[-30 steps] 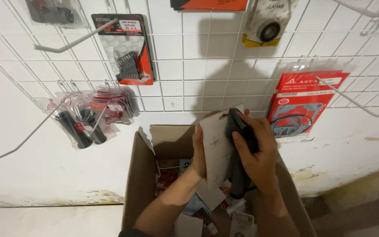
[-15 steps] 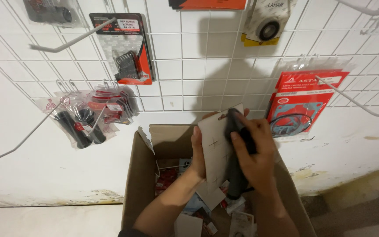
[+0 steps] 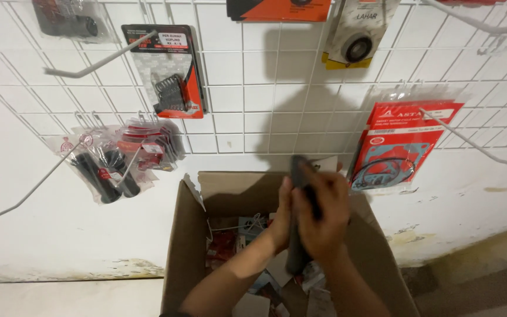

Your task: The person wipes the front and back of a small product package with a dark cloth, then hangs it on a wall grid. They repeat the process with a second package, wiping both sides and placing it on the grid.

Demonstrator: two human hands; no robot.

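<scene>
Both my hands meet over an open cardboard box (image 3: 183,246). My right hand (image 3: 324,220) wraps a long dark grey packet (image 3: 296,258), held upright and edge-on, its lower end hanging into the box. My left hand (image 3: 281,217) grips the packet's left side from behind. The box holds several small packets in red, white and blue (image 3: 230,240). The packet's top reaches the box's back rim.
A white wire grid wall (image 3: 253,88) carries long pegs (image 3: 98,56) and hanging goods: a carded black spring set (image 3: 168,73), bagged black handle grips (image 3: 104,170), red gasket packs (image 3: 397,144), a bearing pack (image 3: 356,38). A peg (image 3: 470,138) juts out at right.
The packet has turned from showing its white card face to edge-on, and my right hand has slid over its top. The view has shifted a little.
</scene>
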